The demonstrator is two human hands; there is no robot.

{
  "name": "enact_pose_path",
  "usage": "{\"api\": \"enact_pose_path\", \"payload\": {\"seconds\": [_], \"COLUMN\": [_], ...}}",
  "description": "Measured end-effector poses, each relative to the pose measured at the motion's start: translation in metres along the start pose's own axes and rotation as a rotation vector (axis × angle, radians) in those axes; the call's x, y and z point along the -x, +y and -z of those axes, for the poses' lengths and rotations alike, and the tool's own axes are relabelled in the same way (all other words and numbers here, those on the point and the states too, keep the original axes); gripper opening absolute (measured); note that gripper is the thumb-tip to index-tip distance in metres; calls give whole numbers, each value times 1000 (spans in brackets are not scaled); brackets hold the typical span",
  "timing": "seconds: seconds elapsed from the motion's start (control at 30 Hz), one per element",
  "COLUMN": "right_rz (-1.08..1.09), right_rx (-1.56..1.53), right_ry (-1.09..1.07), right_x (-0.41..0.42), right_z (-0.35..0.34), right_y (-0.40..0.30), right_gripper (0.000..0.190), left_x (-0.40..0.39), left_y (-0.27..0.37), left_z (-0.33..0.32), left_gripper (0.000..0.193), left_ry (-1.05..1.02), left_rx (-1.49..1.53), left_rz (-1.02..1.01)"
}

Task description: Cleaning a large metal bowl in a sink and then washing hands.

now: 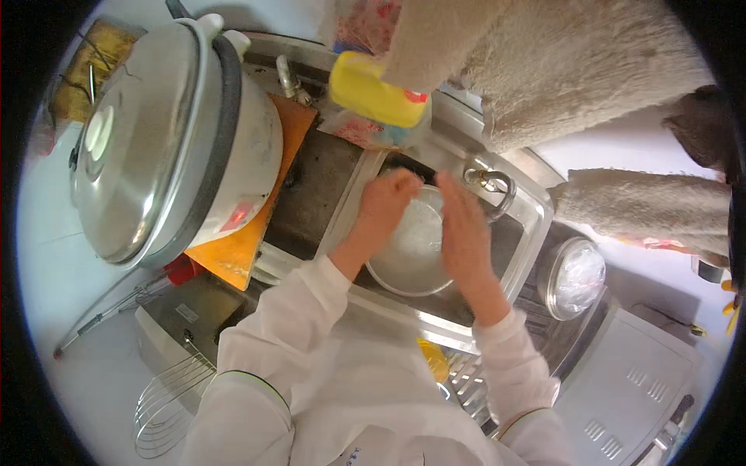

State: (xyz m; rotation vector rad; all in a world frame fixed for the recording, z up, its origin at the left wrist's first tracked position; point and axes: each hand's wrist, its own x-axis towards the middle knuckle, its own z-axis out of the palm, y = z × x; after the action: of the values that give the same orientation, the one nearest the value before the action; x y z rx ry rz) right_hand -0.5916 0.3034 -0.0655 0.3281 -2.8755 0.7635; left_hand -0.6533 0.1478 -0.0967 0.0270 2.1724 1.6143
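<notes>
Both my hands are over a round pale basin [411, 250] in the steel sink [527, 244], and motion blurs them. My left hand [386, 201] is above the basin's left side, its fingers bent inward; I cannot see whether anything is inside them. Facing it, my right hand [465, 236] is stretched out flat with nothing visible in it. The basin appears to hold cloudy liquid with some froth. A curved metal faucet [501, 189] stands at the sink's back right, close to my right hand. White sleeves reach both wrists.
A large lidded pot [250, 145] sits at left on an orange board [233, 259]. Behind the sink are a yellow bottle [373, 87] and hanging towels [571, 64]. A plastic-covered round container [577, 279] stands at right. A wire whisk [172, 408] lies lower left.
</notes>
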Motion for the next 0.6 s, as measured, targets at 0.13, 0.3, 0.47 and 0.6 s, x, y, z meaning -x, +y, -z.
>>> {"api": "enact_pose_path", "payload": {"seconds": [0.13,0.3,0.47,0.6], "right_rz": [160,220,235,251], "right_rx": [43,138,276,236], "right_ry": [219,170,210,243], "right_x": [-87,-124,-130,-130], "right_z": [39,45,39,40], "right_y": [4,-1,-11,-16], "right_gripper": [47,48,41,43], "left_x": [-37,-48,-57,-54], "left_y": [43,77,80,77], "left_z": [25,40,44,42], "left_gripper": [23,23,20,18], "left_ry": [-32,-173,-255,-258], "left_rx": [664,1118,1201,1220], "left_rz": [-6,26,80,84]}}
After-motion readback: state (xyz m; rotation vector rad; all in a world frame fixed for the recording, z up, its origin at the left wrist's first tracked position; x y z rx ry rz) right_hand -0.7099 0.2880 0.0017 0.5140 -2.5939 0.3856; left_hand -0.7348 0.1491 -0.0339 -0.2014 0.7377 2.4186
